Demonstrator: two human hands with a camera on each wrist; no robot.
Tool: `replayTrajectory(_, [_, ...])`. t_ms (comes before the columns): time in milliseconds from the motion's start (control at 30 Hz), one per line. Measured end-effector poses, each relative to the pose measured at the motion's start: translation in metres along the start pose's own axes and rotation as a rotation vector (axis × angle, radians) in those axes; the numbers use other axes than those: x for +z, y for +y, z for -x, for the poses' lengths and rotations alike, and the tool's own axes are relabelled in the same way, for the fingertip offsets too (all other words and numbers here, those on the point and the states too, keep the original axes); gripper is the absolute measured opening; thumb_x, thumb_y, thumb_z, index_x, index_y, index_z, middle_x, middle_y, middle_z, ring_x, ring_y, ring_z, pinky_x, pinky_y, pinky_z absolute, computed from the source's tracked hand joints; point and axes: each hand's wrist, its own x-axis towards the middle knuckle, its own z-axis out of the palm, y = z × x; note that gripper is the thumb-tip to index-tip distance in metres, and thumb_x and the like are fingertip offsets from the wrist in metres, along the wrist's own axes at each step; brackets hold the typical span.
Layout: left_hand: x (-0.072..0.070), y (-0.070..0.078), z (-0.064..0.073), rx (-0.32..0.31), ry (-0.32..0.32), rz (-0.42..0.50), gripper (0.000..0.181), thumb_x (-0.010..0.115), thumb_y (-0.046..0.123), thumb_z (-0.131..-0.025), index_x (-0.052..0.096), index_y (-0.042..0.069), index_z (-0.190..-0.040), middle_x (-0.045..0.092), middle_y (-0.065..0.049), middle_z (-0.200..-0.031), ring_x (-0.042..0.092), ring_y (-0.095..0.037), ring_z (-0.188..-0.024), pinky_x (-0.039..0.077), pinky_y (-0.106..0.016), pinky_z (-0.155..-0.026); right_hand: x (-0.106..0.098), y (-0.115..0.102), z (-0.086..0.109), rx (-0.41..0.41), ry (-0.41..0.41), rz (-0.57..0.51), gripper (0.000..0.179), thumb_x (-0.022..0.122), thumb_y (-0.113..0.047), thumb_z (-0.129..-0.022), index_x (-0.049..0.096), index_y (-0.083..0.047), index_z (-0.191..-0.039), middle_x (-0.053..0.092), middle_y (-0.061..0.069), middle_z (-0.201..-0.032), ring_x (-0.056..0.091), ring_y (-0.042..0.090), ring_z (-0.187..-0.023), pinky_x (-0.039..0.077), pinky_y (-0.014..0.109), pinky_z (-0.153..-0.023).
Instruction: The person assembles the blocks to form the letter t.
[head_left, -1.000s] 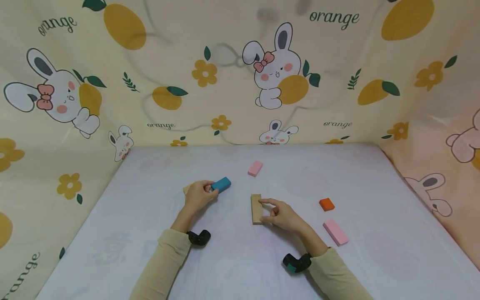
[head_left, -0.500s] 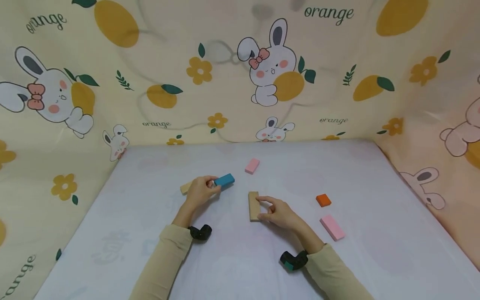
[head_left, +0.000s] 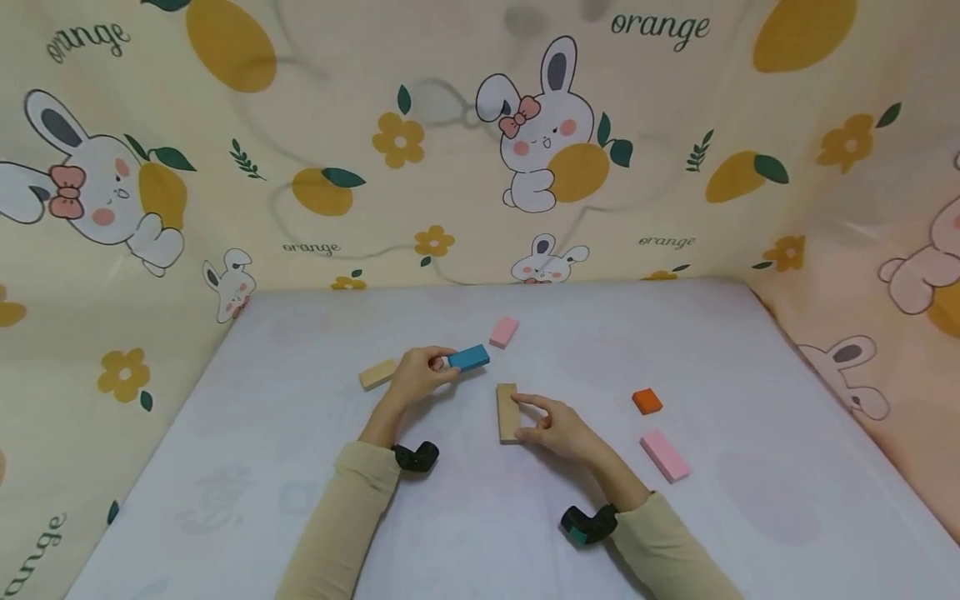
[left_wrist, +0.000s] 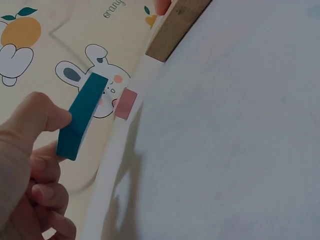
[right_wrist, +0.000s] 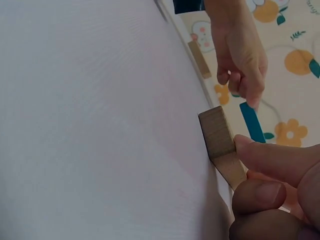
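Observation:
My left hand point(head_left: 418, 377) pinches a blue block point(head_left: 470, 358) between thumb and fingertips. In the left wrist view the blue block point(left_wrist: 82, 117) is held above the table, its shadow falling on the white cloth. The right hand point(head_left: 564, 428) holds a plain wooden block point(head_left: 507, 414) with thumb and index finger at its right side. That block lies lengthwise away from me on the table; in the right wrist view the thumb touches the wooden block point(right_wrist: 218, 134), while the other fingers partly hide it.
Another plain wooden block point(head_left: 377, 374) lies left of my left hand. A pink block point(head_left: 505, 332) rests farther back. On the right are a small orange block point(head_left: 647, 401) and a second pink block point(head_left: 664, 456). A patterned cloth point(head_left: 435, 183) rises behind the white table point(head_left: 480, 533).
My left hand has carried the blue block to the right, uncovering more of the wooden block at the left. The right hand stays at its wooden block. The head view has shifted slightly.

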Motion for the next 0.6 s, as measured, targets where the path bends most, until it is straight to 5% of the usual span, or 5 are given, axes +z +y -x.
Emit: replayTrajectory(600, [0.012,0.001,-0.018,0.104,-0.158,0.116,0.034,0.069,0.014,-0.087,0.066,-0.003,-0.116,0.04,0.003,-0.068,0.038,-0.009,-0.066,0.032,-0.018,-0.064,-0.002,-0.003,-0.002,-0.044,0.004,-0.008,0.059,0.071,-0.013,-0.086,0.047,-0.003,-0.139,0.038,-0.006,-0.054,0.035,0.007,-0.052,0.029,0.018,-0.051])
